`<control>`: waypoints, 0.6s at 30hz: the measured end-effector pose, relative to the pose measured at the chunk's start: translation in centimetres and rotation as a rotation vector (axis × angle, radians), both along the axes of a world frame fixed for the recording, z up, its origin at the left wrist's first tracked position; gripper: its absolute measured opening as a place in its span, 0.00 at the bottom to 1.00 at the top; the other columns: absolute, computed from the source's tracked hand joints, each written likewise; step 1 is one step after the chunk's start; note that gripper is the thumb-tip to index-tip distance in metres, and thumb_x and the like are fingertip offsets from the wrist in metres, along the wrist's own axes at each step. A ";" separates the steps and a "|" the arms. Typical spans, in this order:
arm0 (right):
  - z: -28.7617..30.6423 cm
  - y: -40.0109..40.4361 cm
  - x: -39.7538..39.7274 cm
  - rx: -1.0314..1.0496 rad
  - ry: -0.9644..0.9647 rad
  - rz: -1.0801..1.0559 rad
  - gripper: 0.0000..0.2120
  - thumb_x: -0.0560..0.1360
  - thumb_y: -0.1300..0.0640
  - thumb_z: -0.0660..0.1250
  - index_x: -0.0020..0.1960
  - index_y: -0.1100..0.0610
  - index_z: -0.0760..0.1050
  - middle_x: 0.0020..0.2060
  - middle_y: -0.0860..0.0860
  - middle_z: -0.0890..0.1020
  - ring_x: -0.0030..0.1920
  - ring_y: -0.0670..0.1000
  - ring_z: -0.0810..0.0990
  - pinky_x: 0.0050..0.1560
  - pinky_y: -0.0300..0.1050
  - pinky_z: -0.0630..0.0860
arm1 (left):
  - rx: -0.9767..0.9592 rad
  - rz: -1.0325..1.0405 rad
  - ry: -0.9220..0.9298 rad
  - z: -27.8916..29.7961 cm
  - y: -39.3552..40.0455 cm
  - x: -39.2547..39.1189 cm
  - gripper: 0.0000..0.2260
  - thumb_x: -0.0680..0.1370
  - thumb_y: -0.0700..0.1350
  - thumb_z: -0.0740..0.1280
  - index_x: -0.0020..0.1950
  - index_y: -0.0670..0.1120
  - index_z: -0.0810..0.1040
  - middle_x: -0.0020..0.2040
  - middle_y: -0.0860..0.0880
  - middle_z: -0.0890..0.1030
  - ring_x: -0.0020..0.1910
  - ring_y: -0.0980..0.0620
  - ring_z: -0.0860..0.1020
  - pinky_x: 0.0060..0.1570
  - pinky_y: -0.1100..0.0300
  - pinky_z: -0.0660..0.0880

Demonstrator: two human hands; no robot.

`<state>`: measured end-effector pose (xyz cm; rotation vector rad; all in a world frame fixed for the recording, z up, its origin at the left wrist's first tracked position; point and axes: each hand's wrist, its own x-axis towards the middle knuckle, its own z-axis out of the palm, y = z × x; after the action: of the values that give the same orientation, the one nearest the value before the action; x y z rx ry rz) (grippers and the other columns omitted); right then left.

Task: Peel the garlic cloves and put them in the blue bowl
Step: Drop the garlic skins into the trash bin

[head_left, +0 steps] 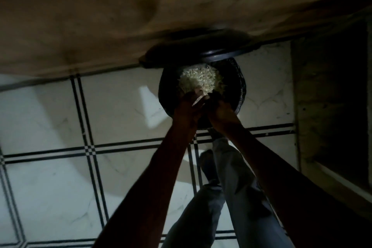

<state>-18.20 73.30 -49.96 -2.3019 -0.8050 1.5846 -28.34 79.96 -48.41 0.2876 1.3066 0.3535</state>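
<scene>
A dark round basket [240, 88] sits on the tiled floor, holding a pale heap of garlic [201, 79]. My two hands meet over its near rim. My left hand [187, 111] pinches a pale garlic clove [198, 99] at its fingertips. My right hand [220, 111] closes in on the same clove from the right; its fingers are dark and hard to make out. A dark bluish dish, possibly the blue bowl [218, 56], lies just beyond the basket under the edge of a brown surface. Its inside is hidden.
A brown, blurred surface [100, 16] fills the top of the view. White floor tiles with black lines [90, 151] spread to the left. My legs in grey trousers [227, 187] lie below the hands. A dark cabinet or wall [332, 96] stands on the right.
</scene>
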 end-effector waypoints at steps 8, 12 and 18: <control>17.3 -8.0 3.9 0.394 0.006 -0.689 0.15 0.85 0.46 0.62 0.70 0.49 0.72 0.55 0.49 0.82 0.53 0.50 0.85 0.56 0.57 0.84 | 0.152 -0.457 0.106 18.0 -3.1 0.6 0.14 0.85 0.37 0.59 0.70 0.37 0.74 0.65 0.39 0.79 0.55 0.44 0.81 0.55 0.61 0.77; 29.8 -14.9 5.2 0.531 -0.061 -0.819 0.22 0.85 0.44 0.61 0.74 0.54 0.69 0.56 0.52 0.83 0.50 0.49 0.87 0.51 0.54 0.86 | 0.359 -0.684 0.098 29.4 -6.3 3.4 0.11 0.83 0.40 0.65 0.64 0.42 0.80 0.54 0.45 0.85 0.53 0.47 0.83 0.50 0.61 0.80; 46.4 -30.4 4.7 0.731 -0.296 -1.037 0.18 0.87 0.49 0.61 0.72 0.56 0.71 0.52 0.50 0.83 0.48 0.47 0.86 0.47 0.43 0.84 | 0.583 -1.006 -0.190 42.2 -17.3 10.3 0.07 0.85 0.41 0.64 0.57 0.47 0.81 0.49 0.48 0.85 0.44 0.54 0.83 0.45 0.63 0.79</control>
<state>-13.48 42.93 -3.51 -1.8507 -0.0916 0.4018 -18.08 62.67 -6.18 1.3038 0.7127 -0.1153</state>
